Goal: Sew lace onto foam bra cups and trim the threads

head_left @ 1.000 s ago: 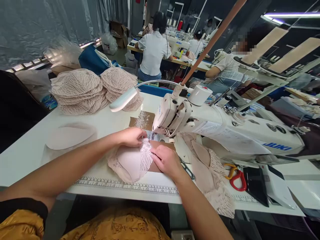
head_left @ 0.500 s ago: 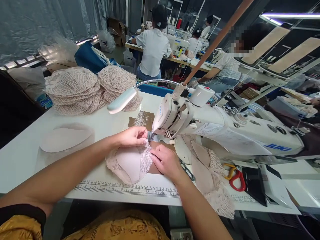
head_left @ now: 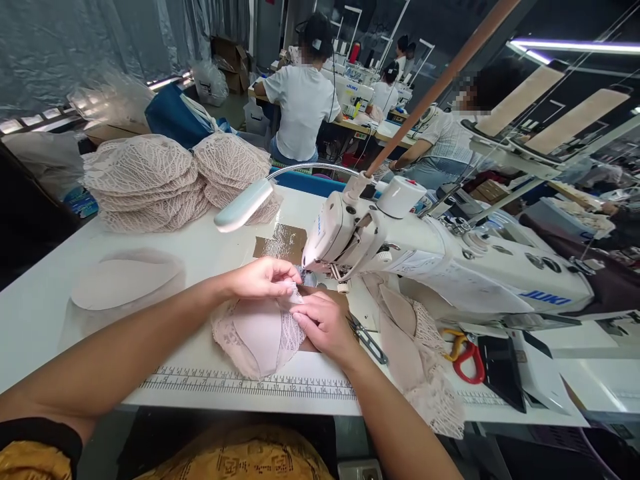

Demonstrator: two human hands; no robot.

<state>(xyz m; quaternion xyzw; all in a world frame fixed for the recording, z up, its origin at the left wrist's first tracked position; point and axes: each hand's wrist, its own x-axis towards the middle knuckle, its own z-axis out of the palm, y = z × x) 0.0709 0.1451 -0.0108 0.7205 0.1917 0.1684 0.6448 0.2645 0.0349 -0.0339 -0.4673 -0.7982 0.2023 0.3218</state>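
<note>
A pale pink lace fabric piece (head_left: 257, 333) with a smooth inner panel lies in front of the sewing machine (head_left: 370, 233). My left hand (head_left: 263, 277) pinches its upper corner close to the needle area. Beside it, my right hand (head_left: 323, 323) is closed on the right part of the same edge, fingertips nearly meeting the left ones. Under the right hand shows a brown patch on the machine bed. Thread snips (head_left: 369, 340) lie just right of that hand. The needle itself is too small to make out.
Stacked lace pieces (head_left: 140, 180) stand at the back left, with a pale oval piece (head_left: 127, 280) nearer. A lamp (head_left: 245, 203) hangs over the table. More lace pieces (head_left: 405, 340) and red-handled scissors (head_left: 469, 360) lie right. A printed ruler (head_left: 250, 387) runs along the front edge. Co-workers sit beyond.
My right hand has shifted slightly up and left along the lace edge, closer to my left hand. The fabric's top edge is now more folded between the fingers. The view has shifted slightly.
</note>
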